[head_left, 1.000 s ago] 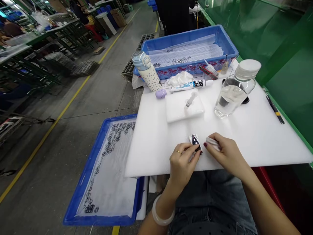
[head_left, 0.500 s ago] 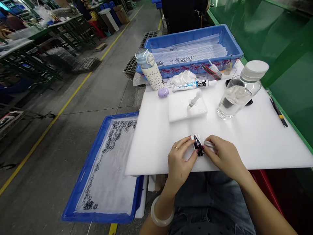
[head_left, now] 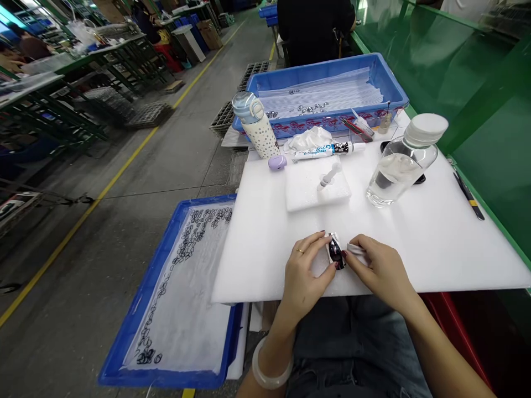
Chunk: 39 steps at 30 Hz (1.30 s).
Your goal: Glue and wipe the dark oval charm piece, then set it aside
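Close to the front edge of the white foam board, my left hand (head_left: 309, 268) grips a small glossy black oval piece (head_left: 335, 251) with a pale rim between thumb and fingers. My right hand (head_left: 379, 268) is closed on a folded white cloth or wipe (head_left: 357, 253), its fingertips touching the right side of the black piece. Part of the piece is hidden by my fingers. Beyond them lies a white foam block (head_left: 305, 190) with a small translucent nozzle (head_left: 329, 176) on it.
Behind the block lie a glue tube (head_left: 315, 152), crumpled tissue (head_left: 311, 137) and purple case (head_left: 277, 162). A spotted bottle (head_left: 261, 132), a clear bottle (head_left: 392, 174) and tweezers (head_left: 468, 196) surround the work spot. Blue trays (head_left: 166, 378) stand left and behind.
The black piece now shows a smooth, glossy face, where a dark strip crossed it before. Both hands stay nearly in place; the view has tilted slightly.
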{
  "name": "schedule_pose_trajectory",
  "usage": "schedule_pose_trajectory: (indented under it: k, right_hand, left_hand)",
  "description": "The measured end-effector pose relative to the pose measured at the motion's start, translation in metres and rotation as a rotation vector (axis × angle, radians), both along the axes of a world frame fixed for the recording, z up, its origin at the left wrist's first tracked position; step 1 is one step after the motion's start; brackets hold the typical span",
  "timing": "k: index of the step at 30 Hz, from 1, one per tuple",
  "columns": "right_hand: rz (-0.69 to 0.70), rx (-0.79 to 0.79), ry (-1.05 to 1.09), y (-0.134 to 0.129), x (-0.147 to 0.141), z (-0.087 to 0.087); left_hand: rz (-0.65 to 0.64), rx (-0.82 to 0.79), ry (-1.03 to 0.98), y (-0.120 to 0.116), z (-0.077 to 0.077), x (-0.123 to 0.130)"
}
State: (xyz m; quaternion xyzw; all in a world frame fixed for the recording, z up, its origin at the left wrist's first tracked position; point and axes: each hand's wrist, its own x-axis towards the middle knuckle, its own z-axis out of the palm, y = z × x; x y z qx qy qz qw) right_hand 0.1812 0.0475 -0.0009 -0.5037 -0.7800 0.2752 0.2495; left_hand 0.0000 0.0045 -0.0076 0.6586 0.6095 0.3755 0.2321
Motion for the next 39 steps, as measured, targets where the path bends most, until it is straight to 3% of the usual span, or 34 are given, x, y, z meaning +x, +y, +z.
schedule_pose_trajectory:
  k: [4, 10, 16, 24, 32, 39]
  right_hand:
    - [-0.011, 0.083, 0.112, -0.004, 0.007, -0.003]
    - [0.112, 0.463, 0.1, -0.018, 0.019, -0.02]
    - [0.15, 0.663, -0.061, -0.025, 0.016, -0.024]
    - [0.138, 0.652, -0.097, -0.025, 0.015, -0.02]
    - [0.102, 0.431, 0.041, -0.017, 0.012, -0.013]
    - [0.1, 0.473, -0.007, -0.02, 0.013, -0.018]
  left_hand:
    - [-0.298, -0.062, 0.118, 0.014, 0.005, -0.01]
    - [-0.104, 0.008, 0.07, 0.014, -0.005, -0.007]
    - [-0.102, -0.023, 0.008, 0.01, -0.006, -0.01]
    - [-0.094, -0.011, 0.011, 0.01, -0.006, -0.01]
    - [-0.096, -0.004, 0.013, 0.009, -0.004, -0.01]
    - [-0.076, -0.051, -0.019, 0.011, -0.001, -0.008]
